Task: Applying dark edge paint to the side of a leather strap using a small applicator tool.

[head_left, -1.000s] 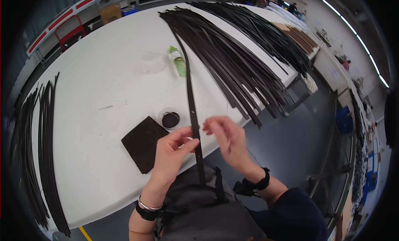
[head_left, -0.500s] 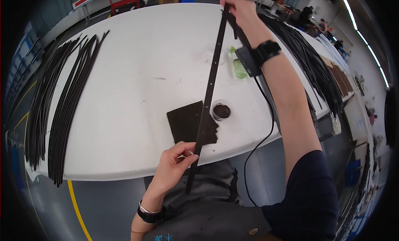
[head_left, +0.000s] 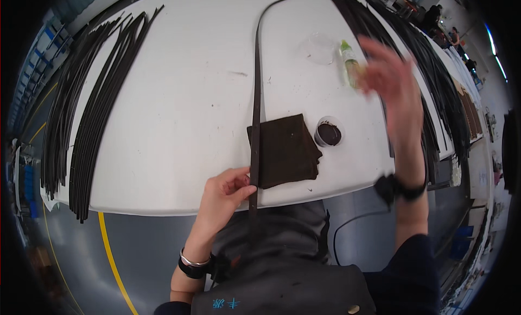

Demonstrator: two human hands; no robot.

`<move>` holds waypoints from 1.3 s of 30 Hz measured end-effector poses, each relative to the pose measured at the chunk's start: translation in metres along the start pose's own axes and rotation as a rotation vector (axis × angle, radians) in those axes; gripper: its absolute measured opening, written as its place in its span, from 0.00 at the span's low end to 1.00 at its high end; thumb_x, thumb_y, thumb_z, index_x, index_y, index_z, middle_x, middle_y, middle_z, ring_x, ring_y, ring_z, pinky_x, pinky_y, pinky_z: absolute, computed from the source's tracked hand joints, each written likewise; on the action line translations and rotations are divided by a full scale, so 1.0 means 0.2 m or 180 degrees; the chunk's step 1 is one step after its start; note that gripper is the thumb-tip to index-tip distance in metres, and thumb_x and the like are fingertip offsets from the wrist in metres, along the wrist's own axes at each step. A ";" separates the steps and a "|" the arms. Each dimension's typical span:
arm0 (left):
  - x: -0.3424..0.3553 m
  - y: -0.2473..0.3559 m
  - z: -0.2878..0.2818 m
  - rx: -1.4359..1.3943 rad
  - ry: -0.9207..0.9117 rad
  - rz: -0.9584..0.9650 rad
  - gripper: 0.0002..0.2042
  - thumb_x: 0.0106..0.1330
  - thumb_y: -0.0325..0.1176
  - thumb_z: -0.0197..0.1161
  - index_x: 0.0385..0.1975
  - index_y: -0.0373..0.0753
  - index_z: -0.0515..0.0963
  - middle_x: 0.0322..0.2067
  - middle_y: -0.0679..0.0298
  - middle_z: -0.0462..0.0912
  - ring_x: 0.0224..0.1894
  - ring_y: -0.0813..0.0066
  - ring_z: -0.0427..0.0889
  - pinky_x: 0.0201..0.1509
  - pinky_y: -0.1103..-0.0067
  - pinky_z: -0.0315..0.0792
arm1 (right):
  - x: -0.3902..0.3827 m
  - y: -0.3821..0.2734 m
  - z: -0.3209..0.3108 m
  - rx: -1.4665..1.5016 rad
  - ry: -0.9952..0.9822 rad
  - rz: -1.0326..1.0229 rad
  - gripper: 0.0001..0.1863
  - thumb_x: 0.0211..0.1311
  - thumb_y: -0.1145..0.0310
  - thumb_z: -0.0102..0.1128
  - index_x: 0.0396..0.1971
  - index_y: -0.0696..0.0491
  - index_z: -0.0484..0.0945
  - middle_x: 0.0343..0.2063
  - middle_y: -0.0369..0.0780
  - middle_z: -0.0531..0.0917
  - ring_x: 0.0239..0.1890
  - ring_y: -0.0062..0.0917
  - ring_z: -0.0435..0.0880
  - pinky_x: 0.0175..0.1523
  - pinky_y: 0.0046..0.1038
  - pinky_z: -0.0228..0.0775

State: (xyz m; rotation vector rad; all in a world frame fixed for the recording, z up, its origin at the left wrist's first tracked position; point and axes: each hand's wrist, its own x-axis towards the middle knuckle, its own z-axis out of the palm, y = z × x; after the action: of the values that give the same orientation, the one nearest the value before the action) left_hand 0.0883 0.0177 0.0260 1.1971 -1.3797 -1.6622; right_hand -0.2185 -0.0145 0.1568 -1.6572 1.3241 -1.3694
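Note:
My left hand (head_left: 223, 200) pinches the near part of a long, dark leather-like strap (head_left: 256, 100) between thumb and fingers. The strap runs away across the white table, its far end curling right and held by nothing; its near end hangs over the table edge. My right hand (head_left: 389, 76) is in the air at the right, smeared by motion, with fingers stretched out and apart and no strap in them. Under the strap's right side lies a stack of dark square cloths (head_left: 285, 151). Beside the stack stands a clear cup (head_left: 329, 132) of dark brown stuff.
Bundles of dark straps lie along the left (head_left: 111, 106) and right (head_left: 404, 54) of the white table (head_left: 173, 125). A green-labelled bottle (head_left: 349, 59) lies near a clear round plastic piece (head_left: 321, 48). A black cable (head_left: 347, 225) hangs below my right wrist.
My right hand has let go of the strap's far end and moved right and nearer. That end now curls over the table; my left hand still pinches the near part.

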 end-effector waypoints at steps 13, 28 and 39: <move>0.21 -0.01 0.46 0.2838 0.0058 0.2512 0.12 0.51 0.21 0.64 0.38 0.35 0.79 0.31 0.60 0.72 0.33 0.61 0.71 0.34 0.72 0.69 | -0.77 0.27 0.30 0.0607 0.0948 0.1126 0.15 0.72 0.69 0.44 0.38 0.64 0.78 0.29 0.41 0.78 0.29 0.22 0.76 0.37 0.21 0.69; 0.24 0.03 0.43 0.1443 0.0127 0.2561 0.11 0.49 0.19 0.68 0.33 0.35 0.81 0.32 0.60 0.76 0.36 0.66 0.75 0.33 0.77 0.72 | -0.69 0.39 0.36 0.0452 0.0914 0.1105 0.26 0.75 0.61 0.34 0.32 0.64 0.80 0.26 0.40 0.80 0.28 0.20 0.74 0.37 0.21 0.66; 0.26 -0.08 0.40 0.2125 0.0105 0.2669 0.17 0.44 0.19 0.60 0.38 0.30 0.78 0.33 0.58 0.74 0.39 0.60 0.72 0.40 0.73 0.71 | -0.65 0.40 0.41 0.0536 0.0746 0.1295 0.27 0.76 0.60 0.35 0.30 0.62 0.80 0.25 0.39 0.81 0.27 0.19 0.75 0.37 0.21 0.66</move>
State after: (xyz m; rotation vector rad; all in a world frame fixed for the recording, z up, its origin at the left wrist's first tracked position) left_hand -0.0044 0.0033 -0.0008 0.7526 -2.1076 -0.6062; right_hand -0.1608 0.0706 0.0179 -1.0670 1.5291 -1.4062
